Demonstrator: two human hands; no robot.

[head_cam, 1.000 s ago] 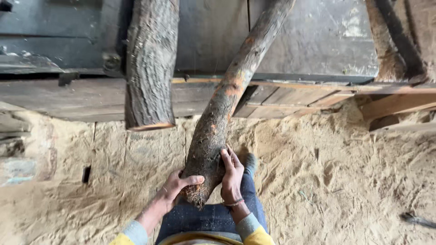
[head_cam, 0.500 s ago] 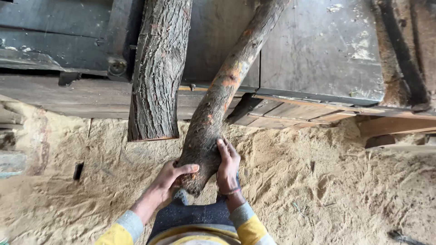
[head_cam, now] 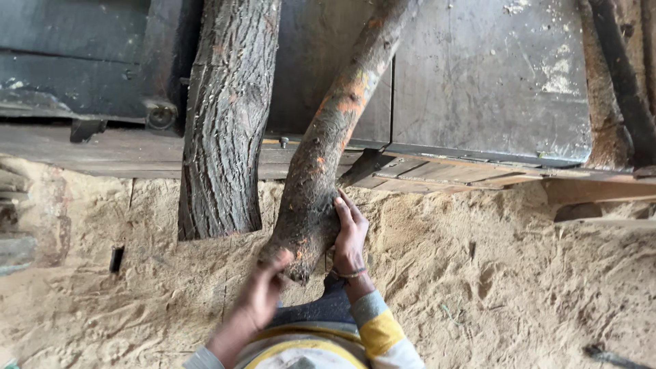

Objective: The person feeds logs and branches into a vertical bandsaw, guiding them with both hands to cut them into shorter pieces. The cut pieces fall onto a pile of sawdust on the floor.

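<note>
A long, thin log (head_cam: pixel 328 143) with orange patches slants from the metal saw table (head_cam: pixel 492 82) down toward me. Both my hands grip its near end. My left hand (head_cam: pixel 263 294) cups the butt from below on the left. My right hand (head_cam: pixel 350 232) presses flat against the log's right side, a bangle at the wrist. A thicker, dark-barked log (head_cam: pixel 229 116) lies to the left of it, its cut end hanging over the table's edge. My sleeves are yellow and grey.
Deep sawdust (head_cam: pixel 492 280) covers the ground in front of the table. Wooden planks (head_cam: pixel 437 174) run along the table's front edge. Another rough log (head_cam: pixel 608 82) lies at the far right. Bricks or stones (head_cam: pixel 17 225) sit at the left.
The view has drawn closer to the table. The thin log's near end has shifted slightly up and forward in my hands, which keep their hold.
</note>
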